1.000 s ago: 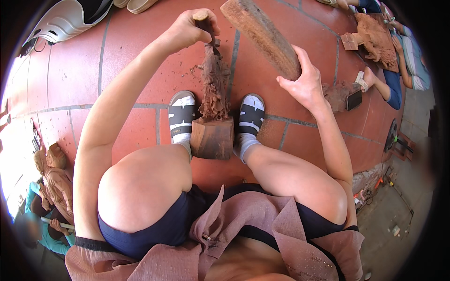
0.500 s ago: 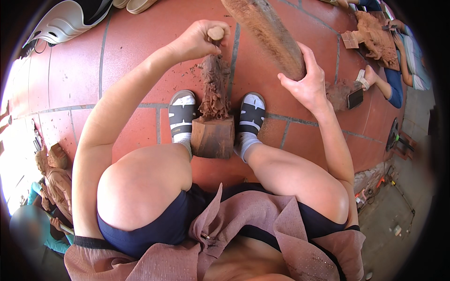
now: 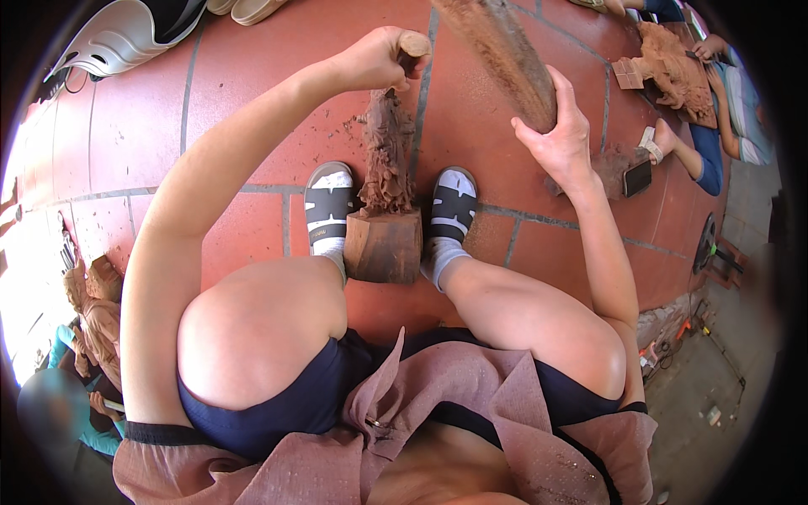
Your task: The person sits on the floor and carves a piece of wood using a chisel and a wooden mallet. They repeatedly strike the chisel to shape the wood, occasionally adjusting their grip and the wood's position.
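Between my sandalled feet an upright wood carving [image 3: 386,156] rises from its dark wooden block [image 3: 383,246]. My left hand [image 3: 380,61] is closed round a wooden tool handle [image 3: 413,45] at the carving's top. The handle's round end faces up; its blade is hidden below the fingers, so whether it touches the wood cannot be seen. To the right, my right hand [image 3: 562,133] grips the near end of a thick wooden club [image 3: 498,57]. The club slants up and away to the left, apart from the handle, and its far end leaves the picture.
Wood chips lie on the red tiles [image 3: 278,109]. At the far right, a person's hands rest on a large carving [image 3: 673,74]; a phone [image 3: 637,178] lies near that person's foot. Another person in teal works by a carved figure [image 3: 101,328] at the left. A white chair [image 3: 118,42] stands far left.
My left hand has shifted right and slightly up, tilting the tool handle. My right hand and the club have moved a little up and to the right. The carving has stayed in place.
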### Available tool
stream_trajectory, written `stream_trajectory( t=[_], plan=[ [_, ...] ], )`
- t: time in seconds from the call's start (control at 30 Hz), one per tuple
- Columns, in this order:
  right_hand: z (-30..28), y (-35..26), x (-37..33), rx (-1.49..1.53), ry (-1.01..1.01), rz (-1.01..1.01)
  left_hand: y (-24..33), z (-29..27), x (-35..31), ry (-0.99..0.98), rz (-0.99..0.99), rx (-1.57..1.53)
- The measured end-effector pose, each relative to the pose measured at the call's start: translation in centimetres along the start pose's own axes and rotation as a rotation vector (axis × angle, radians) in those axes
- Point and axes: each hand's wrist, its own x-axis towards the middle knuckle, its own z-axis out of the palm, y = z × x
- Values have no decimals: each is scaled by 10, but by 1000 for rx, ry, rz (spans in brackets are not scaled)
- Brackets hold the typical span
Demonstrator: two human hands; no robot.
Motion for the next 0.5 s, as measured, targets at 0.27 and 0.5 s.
stream_trajectory(
  t=[0.27, 0.5],
  plan=[
    [-7, -6, -2, 126, 21, 95, -6, -1, 13, -59, -82, -70],
    [-14, 0, 4, -126, -93, 86, -3, 3, 19, 10, -172, 78]
  ],
)
